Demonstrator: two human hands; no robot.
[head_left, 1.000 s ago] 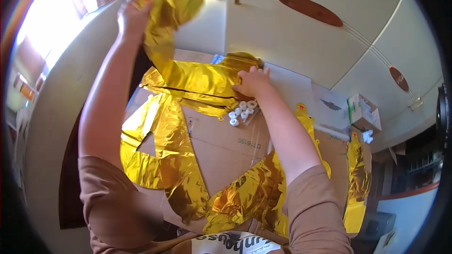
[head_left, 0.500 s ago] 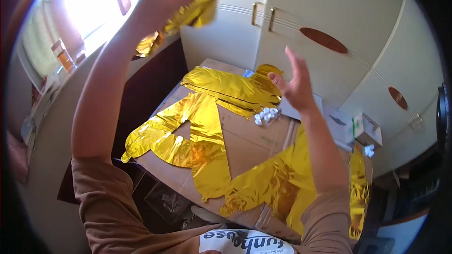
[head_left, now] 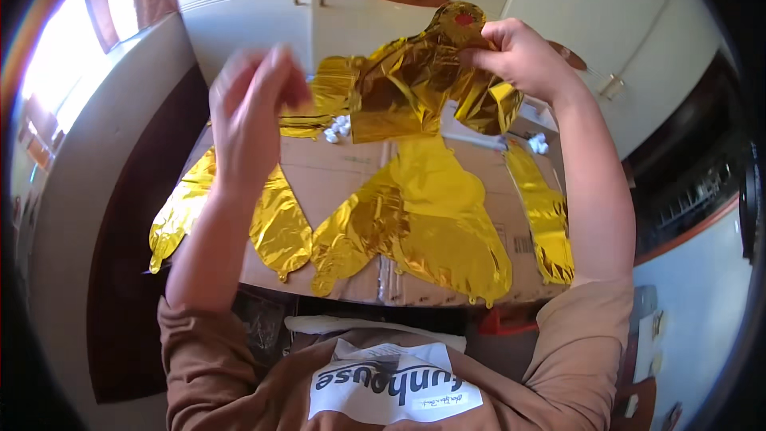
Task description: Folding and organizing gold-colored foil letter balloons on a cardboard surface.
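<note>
My right hand pinches a crumpled gold foil balloon between thumb and fingers, up above the far side of the table. The balloon is flat, with a reddish spot near its top end. My left hand is raised to the left of it, apart from the foil; motion blurs its fingers. Below, flat gold foil balloons lie on brown cardboard: one at the left, partly behind my left forearm, a wide one in the middle, and a narrow one at the right. Another lies behind my left hand.
Several small white rolls sit on the far part of the cardboard, with more white pieces at the right. Pale cabinet doors with handles stand behind the table. A bright window is at the left.
The raised foil balloon has gone from my left hand to my right, moving from upper left toward the centre. My left hand has come down empty of it; the view has turned right.
</note>
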